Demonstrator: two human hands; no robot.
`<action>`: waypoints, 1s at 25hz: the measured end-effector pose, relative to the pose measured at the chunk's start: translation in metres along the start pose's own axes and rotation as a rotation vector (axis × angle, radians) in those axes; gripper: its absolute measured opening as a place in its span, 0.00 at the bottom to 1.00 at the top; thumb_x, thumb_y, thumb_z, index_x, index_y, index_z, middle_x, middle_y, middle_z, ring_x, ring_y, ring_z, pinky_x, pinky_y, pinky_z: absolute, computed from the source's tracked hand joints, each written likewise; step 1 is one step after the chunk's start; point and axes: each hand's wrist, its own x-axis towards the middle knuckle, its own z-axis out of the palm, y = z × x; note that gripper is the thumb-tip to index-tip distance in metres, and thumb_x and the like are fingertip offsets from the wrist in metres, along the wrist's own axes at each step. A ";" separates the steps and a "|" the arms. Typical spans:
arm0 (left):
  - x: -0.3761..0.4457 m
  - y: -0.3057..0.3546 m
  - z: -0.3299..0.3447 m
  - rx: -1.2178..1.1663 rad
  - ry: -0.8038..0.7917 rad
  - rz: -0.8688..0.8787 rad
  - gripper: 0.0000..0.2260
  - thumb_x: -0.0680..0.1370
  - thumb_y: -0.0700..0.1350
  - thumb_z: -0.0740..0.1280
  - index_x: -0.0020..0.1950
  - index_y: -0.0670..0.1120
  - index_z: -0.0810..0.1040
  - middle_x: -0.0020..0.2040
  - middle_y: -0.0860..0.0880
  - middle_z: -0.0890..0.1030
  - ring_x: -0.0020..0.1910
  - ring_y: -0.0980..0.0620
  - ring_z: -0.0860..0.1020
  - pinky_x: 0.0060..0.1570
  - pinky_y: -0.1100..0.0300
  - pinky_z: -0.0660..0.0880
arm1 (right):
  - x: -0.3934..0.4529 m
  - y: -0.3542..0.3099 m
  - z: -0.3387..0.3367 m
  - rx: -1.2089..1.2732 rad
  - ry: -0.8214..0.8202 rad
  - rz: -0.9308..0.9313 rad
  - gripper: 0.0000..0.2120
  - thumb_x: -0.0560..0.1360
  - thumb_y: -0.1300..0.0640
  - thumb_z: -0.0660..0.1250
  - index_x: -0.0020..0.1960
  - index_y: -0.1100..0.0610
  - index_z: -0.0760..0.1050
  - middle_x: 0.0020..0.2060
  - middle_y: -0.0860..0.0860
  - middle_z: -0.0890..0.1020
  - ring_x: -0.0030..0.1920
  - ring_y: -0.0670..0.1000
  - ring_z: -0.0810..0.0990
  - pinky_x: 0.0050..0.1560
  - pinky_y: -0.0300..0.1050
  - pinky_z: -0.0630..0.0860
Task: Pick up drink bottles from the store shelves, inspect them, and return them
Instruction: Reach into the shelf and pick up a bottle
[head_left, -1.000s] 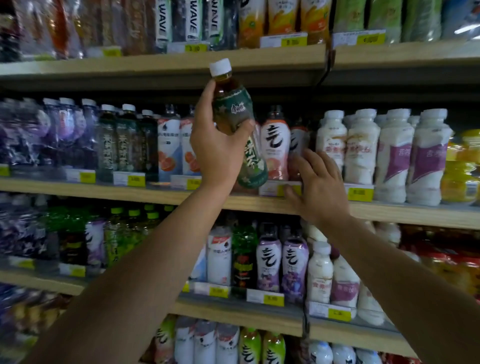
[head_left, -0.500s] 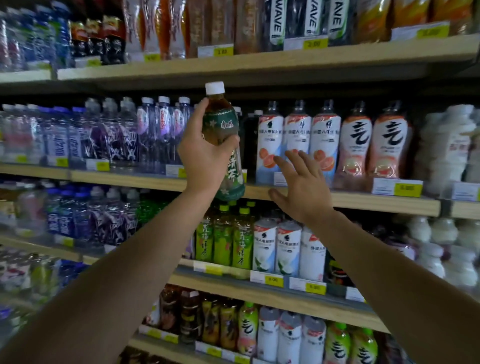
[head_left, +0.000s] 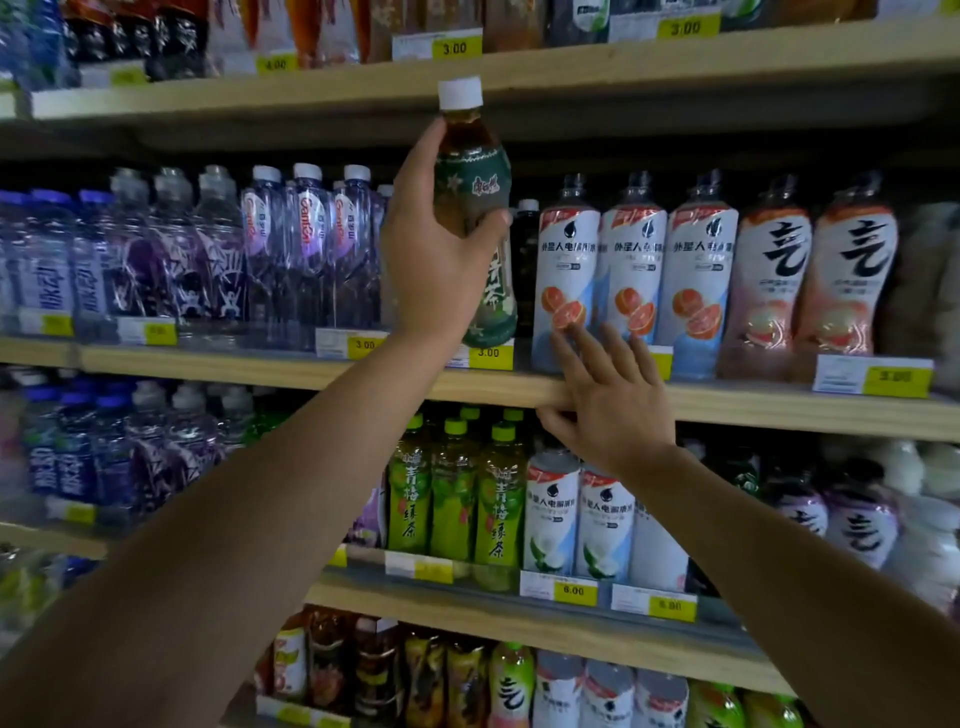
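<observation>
Green wraps the tea bottle (head_left: 475, 208) that our left hand (head_left: 436, 260) holds up in front of the middle shelf (head_left: 779, 405), thumb and fingers curled round it. Its white cap (head_left: 460, 93) reaches the top shelf (head_left: 571, 67). Our palm hides much of its label. Our right hand (head_left: 613, 410) lies wide and flat on the shelf edge, fingers touching a grapefruit bottle (head_left: 566, 270). Far left, the water bottles (head_left: 306, 244) look blurry and dim.
</observation>
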 end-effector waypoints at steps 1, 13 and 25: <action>0.003 -0.004 0.009 0.005 -0.013 0.023 0.33 0.73 0.43 0.75 0.75 0.42 0.68 0.71 0.46 0.74 0.70 0.51 0.72 0.69 0.61 0.70 | 0.000 0.001 0.002 -0.012 0.019 -0.001 0.39 0.73 0.34 0.55 0.78 0.53 0.62 0.75 0.55 0.68 0.76 0.62 0.62 0.76 0.59 0.52; 0.006 -0.061 0.059 0.128 -0.267 -0.112 0.36 0.72 0.46 0.77 0.77 0.47 0.66 0.72 0.46 0.74 0.71 0.49 0.72 0.71 0.54 0.69 | 0.001 0.002 0.010 -0.056 0.133 -0.012 0.38 0.71 0.36 0.61 0.76 0.54 0.66 0.72 0.54 0.72 0.74 0.61 0.67 0.75 0.60 0.57; 0.034 -0.079 0.051 0.605 -0.600 -0.018 0.33 0.79 0.61 0.64 0.80 0.53 0.57 0.76 0.48 0.69 0.81 0.46 0.48 0.75 0.34 0.46 | 0.000 0.001 0.005 -0.068 0.082 0.004 0.38 0.72 0.35 0.58 0.78 0.52 0.63 0.73 0.53 0.70 0.75 0.60 0.64 0.76 0.59 0.55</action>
